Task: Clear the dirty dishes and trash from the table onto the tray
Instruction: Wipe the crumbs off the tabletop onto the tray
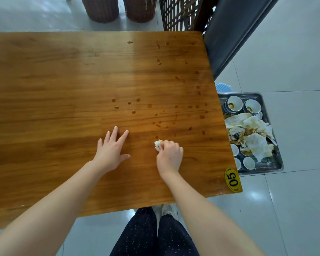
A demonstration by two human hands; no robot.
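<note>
My right hand [170,156] grips a small crumpled white tissue [157,144] against the wooden table [63,80], near the front right. My left hand [112,148] rests flat on the tabletop with its fingers spread, a little to the left of the right hand. Brown sauce drops [150,106] speckle the right half of the table. A metal tray [277,163] sits low beside the table's right edge. It holds dirty white bowls [235,103], small cups [248,162] and a heap of stained napkins [251,133].
A yellow oval tag marked 05 [233,179] is stuck at the table's front right corner. A dark chair [235,30] stands at the far right corner, and two woven stools [103,8] beyond the far edge. A blue object [223,87] peeks out behind the tray. My legs show below the front edge.
</note>
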